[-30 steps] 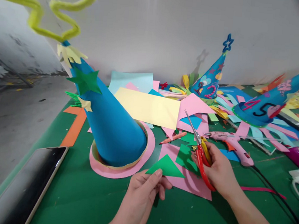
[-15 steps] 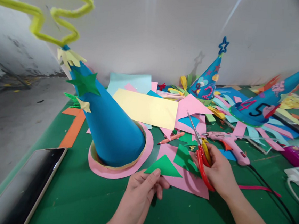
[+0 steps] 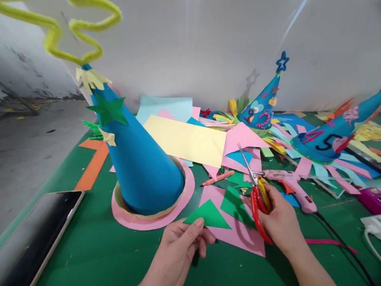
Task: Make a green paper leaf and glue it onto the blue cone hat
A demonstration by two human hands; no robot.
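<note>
— Left hand (image 3: 181, 249): state and load, head view?

— Thumb and fingers are pinched together. They hold a green paper triangle (image 3: 211, 216) by its lower edge, near the left corner. The triangle's apex points away from the wearer.

— Right hand (image 3: 279, 219): state and load?

— Fingers are closed around the handles of a pair of red-and-yellow-handled scissors (image 3: 254, 202). The blades lie close together and point up and to the left, their tips clear of the triangle.

— Position of the triangle?

— Front centre, left of the scissors. In this view it overlaps a pink paper sheet (image 3: 243, 241); whether the two touch cannot be determined. A second green paper piece (image 3: 232, 202) lies on that sheet, between the triangle and the scissors.

— Items to the left?

— A blue cone hat (image 3: 142, 165) stands on the green surface (image 3: 225, 284). It has a pink brim (image 3: 188, 191), a green star (image 3: 109, 110) on its side and a yellow fuzzy-wire star (image 3: 96, 0) at its tip. A smartphone (image 3: 31, 240) lies at the near left.

— Items beyond and to the right?

— An orange marker (image 3: 220, 178) lies beyond the triangle, with a pale yellow sheet (image 3: 184, 140) farther back. A pink glue gun (image 3: 294, 181) lies just beyond the right hand. Two decorated cone hats (image 3: 260, 104) (image 3: 324, 137) stand behind, among paper strips.
</note>
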